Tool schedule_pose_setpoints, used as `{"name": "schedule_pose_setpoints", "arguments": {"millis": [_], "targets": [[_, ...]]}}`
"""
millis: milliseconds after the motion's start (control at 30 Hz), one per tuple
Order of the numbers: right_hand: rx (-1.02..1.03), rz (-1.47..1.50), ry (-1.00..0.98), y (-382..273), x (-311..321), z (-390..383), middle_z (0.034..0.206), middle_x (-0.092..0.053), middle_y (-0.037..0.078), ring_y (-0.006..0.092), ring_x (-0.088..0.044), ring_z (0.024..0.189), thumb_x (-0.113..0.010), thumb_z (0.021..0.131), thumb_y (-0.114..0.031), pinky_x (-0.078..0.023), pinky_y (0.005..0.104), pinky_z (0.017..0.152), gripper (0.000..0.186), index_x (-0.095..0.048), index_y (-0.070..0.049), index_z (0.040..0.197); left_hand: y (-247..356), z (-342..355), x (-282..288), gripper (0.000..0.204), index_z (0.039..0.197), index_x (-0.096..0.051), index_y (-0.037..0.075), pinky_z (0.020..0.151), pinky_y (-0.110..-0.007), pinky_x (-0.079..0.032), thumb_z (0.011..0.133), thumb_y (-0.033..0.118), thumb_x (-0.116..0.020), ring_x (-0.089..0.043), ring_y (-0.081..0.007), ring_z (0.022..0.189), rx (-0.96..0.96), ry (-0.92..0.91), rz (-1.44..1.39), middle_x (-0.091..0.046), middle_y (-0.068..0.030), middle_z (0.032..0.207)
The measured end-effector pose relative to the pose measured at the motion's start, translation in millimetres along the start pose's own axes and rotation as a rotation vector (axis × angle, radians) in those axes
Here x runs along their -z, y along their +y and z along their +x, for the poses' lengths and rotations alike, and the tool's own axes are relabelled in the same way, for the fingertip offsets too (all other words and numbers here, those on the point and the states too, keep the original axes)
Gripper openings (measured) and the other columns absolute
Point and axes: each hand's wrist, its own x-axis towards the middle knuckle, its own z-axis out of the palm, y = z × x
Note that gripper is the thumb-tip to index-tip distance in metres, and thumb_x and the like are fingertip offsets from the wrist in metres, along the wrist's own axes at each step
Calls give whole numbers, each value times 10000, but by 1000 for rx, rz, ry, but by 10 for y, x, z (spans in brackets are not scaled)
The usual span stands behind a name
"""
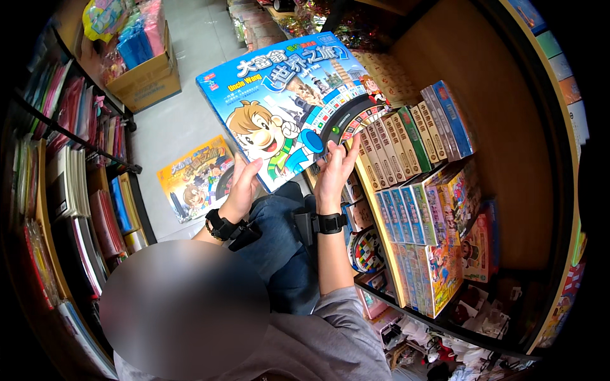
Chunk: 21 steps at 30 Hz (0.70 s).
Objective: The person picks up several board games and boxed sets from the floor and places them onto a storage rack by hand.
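A flat blue board game box (298, 105) with a cartoon child and a roulette wheel on its lid is held up in front of me, tilted. My left hand (242, 188) grips its lower left corner, with the thumb on the lid. At the lower right edge, my right hand (335, 170) holds the box, its fingertips showing at the rim; the fingers beneath are hidden. Below and to the left, a yellow-orange board game box (196, 179) with a similar cartoon lies on the grey floor. Both wrists wear dark bands with black devices.
On the right, a wooden shelf (375, 222) holds a row of tan game boxes (381, 149) above stacked colourful boxes (448, 273). A rack of folders and notebooks (70, 184) stands close on the left. A cardboard box (149, 86) of wrapped goods sits on the floor at the far left.
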Motion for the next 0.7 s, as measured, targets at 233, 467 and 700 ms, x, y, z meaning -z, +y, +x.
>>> {"name": "schedule_pose_setpoints", "arguments": {"millis": [233, 467, 700], "targets": [[18, 24, 37, 17, -111, -15, 897, -479, 19, 61, -457, 734, -530, 837, -75, -395, 189, 556, 714, -91, -101, 1400, 44, 181, 30, 794, 1378, 154, 32, 1050, -288, -156, 864, 109, -447, -167, -219, 1301, -240, 41, 250, -29, -142, 1448], [34, 54, 45, 116, -201, 91, 1052, -480, 83, 111, -493, 819, -548, 855, -109, -448, 241, 610, 727, -74, -122, 1405, 181, 485, 115, 791, 1381, 149, 35, 1048, -284, -177, 857, 112, -438, -176, -225, 1302, -199, 19, 344, -49, -148, 1445], [-3, 38, 9, -56, 28, 456, 968, -507, 40, 101, -514, 803, -527, 891, -183, -484, 279, 704, 692, -74, -89, 1405, 3, 981, -42, 855, 1343, 73, -93, 1076, -376, -69, 852, 264, -528, 20, -361, 1337, -412, -9, 1103, 34, -295, 1414]]}}
